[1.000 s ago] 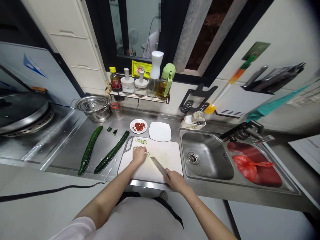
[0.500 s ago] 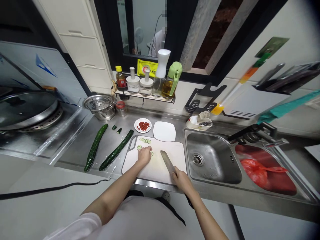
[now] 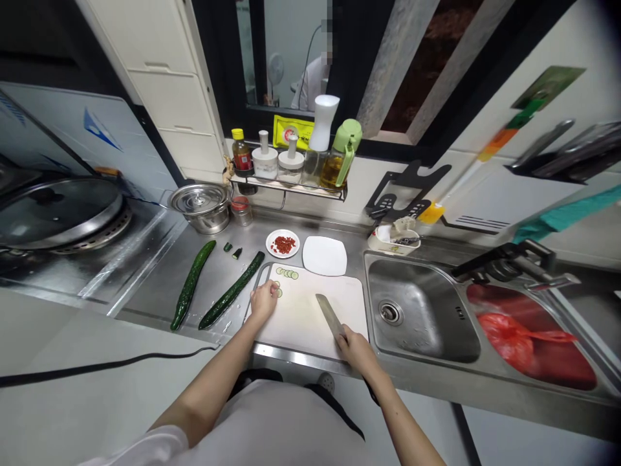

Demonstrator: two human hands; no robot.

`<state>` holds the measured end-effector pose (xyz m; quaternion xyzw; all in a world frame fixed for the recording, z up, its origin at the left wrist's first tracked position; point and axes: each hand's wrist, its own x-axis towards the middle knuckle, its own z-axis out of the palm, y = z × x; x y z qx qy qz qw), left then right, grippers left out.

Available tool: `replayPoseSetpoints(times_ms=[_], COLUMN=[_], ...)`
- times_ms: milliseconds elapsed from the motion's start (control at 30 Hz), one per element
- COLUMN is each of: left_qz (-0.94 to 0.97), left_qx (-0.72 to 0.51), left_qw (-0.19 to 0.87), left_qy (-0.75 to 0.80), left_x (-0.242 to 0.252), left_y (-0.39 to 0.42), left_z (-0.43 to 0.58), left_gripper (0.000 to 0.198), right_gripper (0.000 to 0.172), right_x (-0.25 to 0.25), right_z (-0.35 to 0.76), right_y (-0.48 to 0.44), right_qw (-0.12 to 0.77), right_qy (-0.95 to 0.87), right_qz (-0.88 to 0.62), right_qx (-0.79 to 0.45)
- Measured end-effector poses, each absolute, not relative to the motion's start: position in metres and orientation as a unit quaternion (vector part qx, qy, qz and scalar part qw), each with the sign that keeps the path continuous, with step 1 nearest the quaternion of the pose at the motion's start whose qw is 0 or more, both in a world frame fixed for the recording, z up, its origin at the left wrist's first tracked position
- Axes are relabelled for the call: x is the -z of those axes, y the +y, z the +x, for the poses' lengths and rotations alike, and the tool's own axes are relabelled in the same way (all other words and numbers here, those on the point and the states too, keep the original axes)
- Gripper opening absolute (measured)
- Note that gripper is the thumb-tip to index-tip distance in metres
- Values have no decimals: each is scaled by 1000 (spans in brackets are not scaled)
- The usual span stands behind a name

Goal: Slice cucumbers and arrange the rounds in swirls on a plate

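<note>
On the white cutting board (image 3: 301,323), my left hand (image 3: 264,301) is near the left edge. Its fingers are closed at a thin cucumber slice (image 3: 279,293), with another slice partly behind it. A short row of overlapping cucumber slices (image 3: 287,274) lies at the top of the board. My right hand (image 3: 356,349) grips the handle of a kitchen knife (image 3: 329,315), whose blade points up and left over the board. Two whole cucumbers (image 3: 231,291) (image 3: 193,285) rest on the steel counter to the left, with two cut cucumber ends (image 3: 237,253) above them.
Behind the board are a plate of chopped red pieces (image 3: 283,244) and a white square plate (image 3: 325,255). A steel sink (image 3: 422,317) lies right, a lidded pan (image 3: 58,210) far left. Seasoning bottles line a wall rack (image 3: 291,186). Beyond the window, a person's sleeve (image 3: 310,84) shows.
My left hand has moved left across the board, and the cucumber slice at its fingers has shifted left with it. My right hand and the knife stay nearly in place. The view has shifted slightly.
</note>
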<state>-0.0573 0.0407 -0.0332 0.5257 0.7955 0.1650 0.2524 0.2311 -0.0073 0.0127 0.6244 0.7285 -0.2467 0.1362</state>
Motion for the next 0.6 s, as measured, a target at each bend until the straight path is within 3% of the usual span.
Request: replayPoseSetpoints(times_ms=[600], left_qz=[503], left_qx=[-137], left_qw=[249], left_qy=[816], left_x=[35], left_y=[43], left_z=[-71], left_gripper=[19], right_gripper=[28], right_x=[-8], right_z=[228], right_y=[-2], right_qw=[136], right_qy=[731], right_qz=[623], right_qx=[242])
